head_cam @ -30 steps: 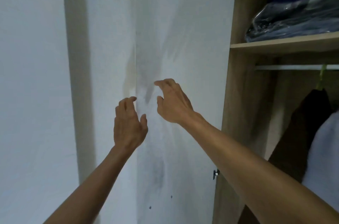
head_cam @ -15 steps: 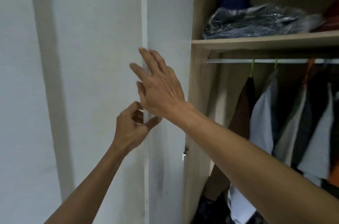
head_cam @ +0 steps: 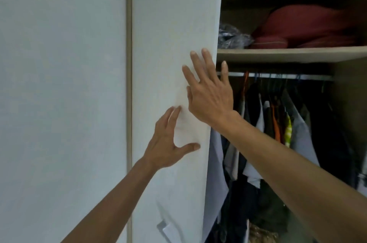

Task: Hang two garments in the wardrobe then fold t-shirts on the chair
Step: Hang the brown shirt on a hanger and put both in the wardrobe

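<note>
White panels fill the left half of the view: a closed wardrobe door (head_cam: 59, 83) on the far left, then a thin beige gap, then a second white door (head_cam: 168, 24) that stands open, with its free edge turned toward the right. Low on this open door a metal handle (head_cam: 164, 228) shows.

Both hands of the person are on the open door, and neither holds anything. The left hand (head_cam: 168, 143) lies lower, fingers stretched upward and close together, thumb spread out to the right, so the fingertips and the thumb touch the door face. The right hand (head_cam: 210, 95) is higher and just beside the door's edge — its fingers are spread wide and flat, and the outer fingers reach past the edge, in front of the wardrobe interior.

To the right the wardrobe (head_cam: 349, 123) is open. On its wooden shelf (head_cam: 288, 54) rest a dark red folded bundle (head_cam: 305, 26) and, beside it on the left, something dark wrapped in clear plastic (head_cam: 230, 37). Under the shelf runs a metal rail (head_cam: 282, 76), and many hanging garments (head_cam: 278, 123) are crowded on it — light grey, dark, orange and one yellow-patterned piece. A pale grey garment (head_cam: 215, 163) hangs nearest to the door edge. More dark clothes are piled at the bottom, too dim to tell apart.
</note>
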Demonstrator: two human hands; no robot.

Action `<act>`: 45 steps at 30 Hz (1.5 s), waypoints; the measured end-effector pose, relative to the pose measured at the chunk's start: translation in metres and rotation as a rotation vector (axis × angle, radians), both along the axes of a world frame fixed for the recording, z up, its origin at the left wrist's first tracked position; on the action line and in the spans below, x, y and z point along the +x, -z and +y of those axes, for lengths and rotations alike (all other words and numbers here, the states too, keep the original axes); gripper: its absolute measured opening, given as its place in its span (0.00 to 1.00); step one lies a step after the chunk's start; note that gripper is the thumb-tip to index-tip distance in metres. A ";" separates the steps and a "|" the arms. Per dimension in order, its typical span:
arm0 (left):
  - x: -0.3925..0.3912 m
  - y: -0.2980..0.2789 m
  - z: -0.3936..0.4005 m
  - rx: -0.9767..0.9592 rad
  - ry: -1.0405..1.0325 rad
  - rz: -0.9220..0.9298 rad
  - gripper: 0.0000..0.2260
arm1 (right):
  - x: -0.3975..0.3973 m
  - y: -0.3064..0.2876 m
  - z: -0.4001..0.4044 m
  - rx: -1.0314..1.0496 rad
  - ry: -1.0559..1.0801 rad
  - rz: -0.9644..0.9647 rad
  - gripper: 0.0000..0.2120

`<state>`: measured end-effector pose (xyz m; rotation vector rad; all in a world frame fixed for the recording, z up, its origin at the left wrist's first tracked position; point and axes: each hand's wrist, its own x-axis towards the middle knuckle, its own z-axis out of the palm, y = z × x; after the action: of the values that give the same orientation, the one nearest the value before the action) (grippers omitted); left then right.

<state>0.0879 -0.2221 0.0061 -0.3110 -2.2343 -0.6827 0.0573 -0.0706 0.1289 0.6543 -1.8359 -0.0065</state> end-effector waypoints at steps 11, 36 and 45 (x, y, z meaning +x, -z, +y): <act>-0.126 -0.034 0.046 -0.238 -0.182 -0.053 0.65 | -0.124 0.002 0.057 0.052 0.174 -0.025 0.30; -0.167 -0.022 0.056 -0.282 -0.324 -0.068 0.52 | -0.143 0.011 0.076 0.151 0.227 -0.354 0.29; -0.112 0.019 0.090 -0.105 0.010 -0.192 0.44 | -0.046 0.054 0.130 -0.018 0.235 -0.804 0.26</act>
<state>-0.0243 -0.1321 -0.0131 -0.3208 -2.4583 -0.6245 0.0112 0.0591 0.0747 0.4475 -2.6757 0.1358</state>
